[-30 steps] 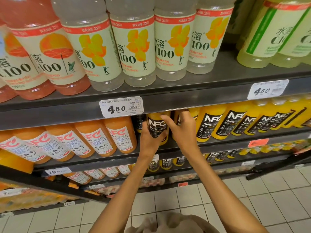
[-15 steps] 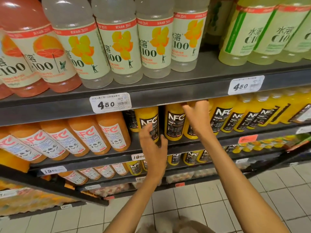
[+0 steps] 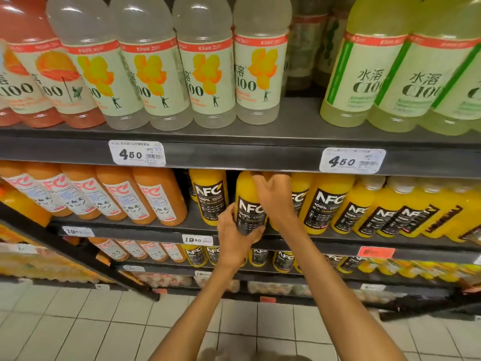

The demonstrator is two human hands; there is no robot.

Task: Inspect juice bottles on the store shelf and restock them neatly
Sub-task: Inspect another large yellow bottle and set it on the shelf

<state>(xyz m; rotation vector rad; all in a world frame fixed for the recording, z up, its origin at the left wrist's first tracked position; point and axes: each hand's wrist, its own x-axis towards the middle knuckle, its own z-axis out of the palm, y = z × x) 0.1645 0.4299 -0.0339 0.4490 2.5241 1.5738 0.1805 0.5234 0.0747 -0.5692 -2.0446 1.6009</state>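
While the left hand (image 3: 234, 241) wraps its fingers round the lower body of a yellow NFC orange juice bottle (image 3: 248, 201), the right hand (image 3: 273, 196) reaches over the bottle's shoulder toward the neck, fingers curled there; whether they pinch this bottle's cap or the one behind cannot be told, since the upper shelf edge (image 3: 234, 156) hides the tops. The held bottle stands upright at the front of the middle shelf (image 3: 145, 231), its black label facing out (white letters, "100%" beneath). Just to its left stands another yellow NFC bottle (image 3: 208, 196), with a small gap between them; to the right a row of the same yellow bottles (image 3: 364, 207) runs along the shelf, touching one another. Further left sit orange NFC bottles with white labels (image 3: 122, 196). Above, C100 bottles with yellow fruit labels (image 3: 208, 74) line the top shelf, green-labelled C100 bottles (image 3: 390, 82) to their right. Two white price tags reading 4.50 (image 3: 137, 153) are fixed to the upper shelf edge.
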